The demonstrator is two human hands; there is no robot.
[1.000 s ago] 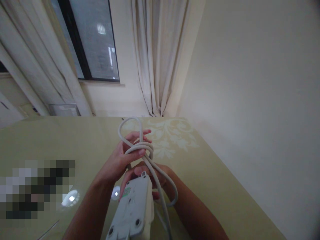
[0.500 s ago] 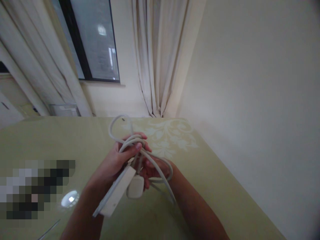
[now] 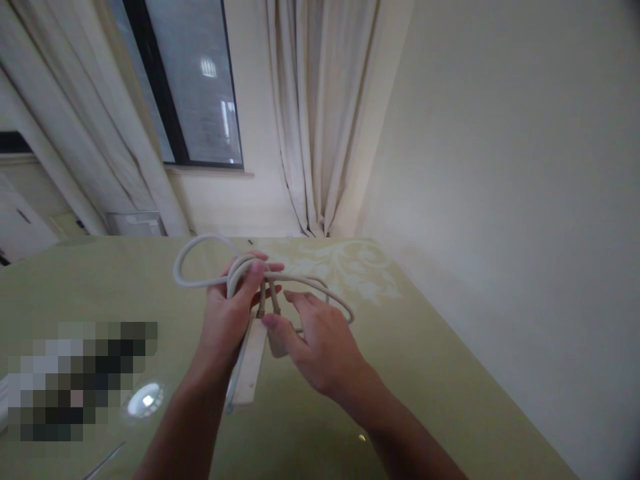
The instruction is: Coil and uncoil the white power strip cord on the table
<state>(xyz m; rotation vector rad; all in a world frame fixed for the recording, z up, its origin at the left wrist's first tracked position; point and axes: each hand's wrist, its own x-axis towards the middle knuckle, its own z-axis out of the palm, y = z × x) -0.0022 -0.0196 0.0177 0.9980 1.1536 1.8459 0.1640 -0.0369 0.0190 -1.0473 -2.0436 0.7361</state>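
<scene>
A white power strip [image 3: 250, 367] hangs tilted below my left hand [image 3: 233, 303], which is closed around the bundled turns of its pale cord [image 3: 181, 263]. One cord loop sticks out to the left, and others stretch right behind my right hand [image 3: 323, 337]. The white plug [image 3: 277, 345] dangles beside the strip, partly covered by my right thumb. My right thumb and fingers close about the plug where its cord enters; the exact contact is partly hidden.
Beneath my hands lies a green table [image 3: 430, 400] with a pale floral pattern. A blurred-out patch [image 3: 80, 380] and a bright round reflection [image 3: 146, 400] are at the left. Curtains [image 3: 320, 120] and a window [image 3: 205, 87] stand beyond; a plain wall [image 3: 515, 167] rises at the right.
My right hand has come out from under the cord loops to the front, at the plug. The left loop has swung farther left, and the strip hangs more upright.
</scene>
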